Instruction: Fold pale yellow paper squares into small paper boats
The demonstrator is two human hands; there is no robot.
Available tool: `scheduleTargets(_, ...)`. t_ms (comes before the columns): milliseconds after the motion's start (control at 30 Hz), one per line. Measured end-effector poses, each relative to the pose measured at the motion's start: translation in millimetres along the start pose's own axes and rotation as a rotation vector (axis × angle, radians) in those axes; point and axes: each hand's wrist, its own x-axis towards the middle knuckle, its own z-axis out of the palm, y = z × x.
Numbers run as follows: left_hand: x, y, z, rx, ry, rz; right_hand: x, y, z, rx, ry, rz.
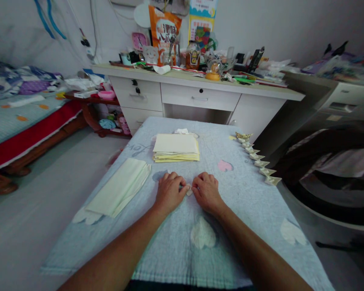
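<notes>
My left hand and my right hand meet near the middle of the cloth-covered table. Between their thumbs and fingertips they pinch a small folded piece of paper, mostly covered by the fingers. Just beyond the hands lies a stack of pale yellow paper. To the left, longer folded sheets rest at a slant. A row of several small folded paper boats runs along the table's right edge, with a patterned one at the far end.
The table wears a light blue cloth with heart shapes. Behind it stands a white desk crowded with jars, a snack bag and a pink clock. A washing machine is at right, a bed at left.
</notes>
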Motion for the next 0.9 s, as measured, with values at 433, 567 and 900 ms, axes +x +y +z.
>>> scheduleTargets(433, 1.5, -5.3, -0.2, -0.080, -0.035, -0.018, -2.1, 0.5, -0.7, 0.061, 0.024, -0.013)
scheduleTargets(567, 0.7, -4.2, 0.1, -0.087, -0.034, -0.030, -4.2, 2.2, -1.2, 0.096, 0.024, -0.051)
scheduleTargets(900, -1.4, -0.4, -6.9, -0.194, -0.065, 0.005, -6.2, 4.4, -7.4, 0.232, 0.002, -0.095)
